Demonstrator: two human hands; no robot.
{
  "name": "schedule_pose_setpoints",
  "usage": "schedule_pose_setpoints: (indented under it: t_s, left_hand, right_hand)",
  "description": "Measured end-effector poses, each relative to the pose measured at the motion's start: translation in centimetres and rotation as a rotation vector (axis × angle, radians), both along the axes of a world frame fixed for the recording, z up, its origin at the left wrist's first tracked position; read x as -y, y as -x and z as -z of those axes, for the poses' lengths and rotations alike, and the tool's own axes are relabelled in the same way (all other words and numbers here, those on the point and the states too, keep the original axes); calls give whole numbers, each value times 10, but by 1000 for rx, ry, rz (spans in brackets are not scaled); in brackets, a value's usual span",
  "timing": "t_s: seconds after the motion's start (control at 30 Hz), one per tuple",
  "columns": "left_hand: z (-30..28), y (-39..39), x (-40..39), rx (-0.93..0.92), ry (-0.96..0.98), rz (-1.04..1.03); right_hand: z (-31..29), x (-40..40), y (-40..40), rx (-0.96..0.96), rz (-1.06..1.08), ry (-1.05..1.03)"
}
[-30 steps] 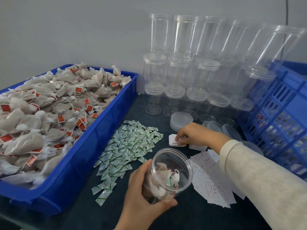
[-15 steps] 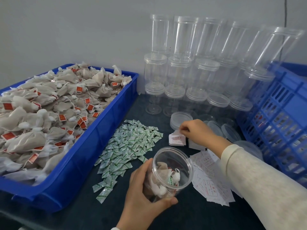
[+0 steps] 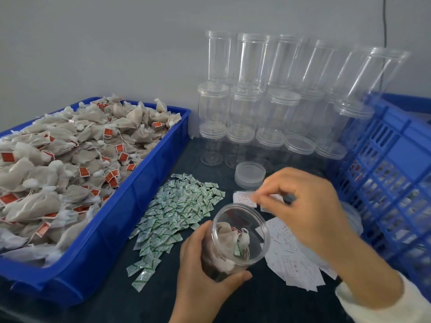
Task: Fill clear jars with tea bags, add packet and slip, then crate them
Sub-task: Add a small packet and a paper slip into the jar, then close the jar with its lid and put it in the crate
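Note:
My left hand (image 3: 205, 273) grips a clear open jar (image 3: 235, 241), tilted toward me, with tea bags and a green-and-white packet inside. My right hand (image 3: 305, 206) hovers just above and behind the jar's mouth and pinches a small white slip (image 3: 256, 197) between thumb and fingertips. A small stack of slips (image 3: 242, 198) lies right behind the jar. More white slips (image 3: 293, 259) are spread on the dark table to the jar's right. A heap of green-and-white packets (image 3: 177, 213) lies to its left.
A blue tray (image 3: 121, 220) heaped with tea bags (image 3: 70, 164) fills the left. Stacked empty clear jars (image 3: 268, 108) stand along the back wall. Loose clear lids (image 3: 250, 174) sit in front of them. A blue slatted crate (image 3: 391, 173) stands at the right.
My right hand has lifted off the slip stack with one slip pinched and moved toward me, over the jar. The left hand keeps the jar in place.

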State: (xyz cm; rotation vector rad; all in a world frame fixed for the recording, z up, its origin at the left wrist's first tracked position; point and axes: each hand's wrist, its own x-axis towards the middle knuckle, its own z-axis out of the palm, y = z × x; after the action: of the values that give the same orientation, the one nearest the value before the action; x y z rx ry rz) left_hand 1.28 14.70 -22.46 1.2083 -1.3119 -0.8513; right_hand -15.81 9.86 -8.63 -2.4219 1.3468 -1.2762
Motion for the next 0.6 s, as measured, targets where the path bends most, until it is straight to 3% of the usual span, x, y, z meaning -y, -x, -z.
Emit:
schedule_pose_setpoints:
  t_s: [0.1, 0.2, 0.43, 0.6]
  left_hand:
    - [-2, 7, 0, 19, 56, -41]
    - [-2, 13, 1, 35, 90, -55]
    - [-13, 15, 6, 124, 256, -58]
    - [-13, 16, 5, 103, 234, -38]
  right_hand:
    - [12, -23, -7, -181, -14, 168]
    - [20, -32, -11, -318, -11, 178]
    - [13, -34, -6, -439, -127, -279]
    - [-3, -32, 8, -490, -202, -549]
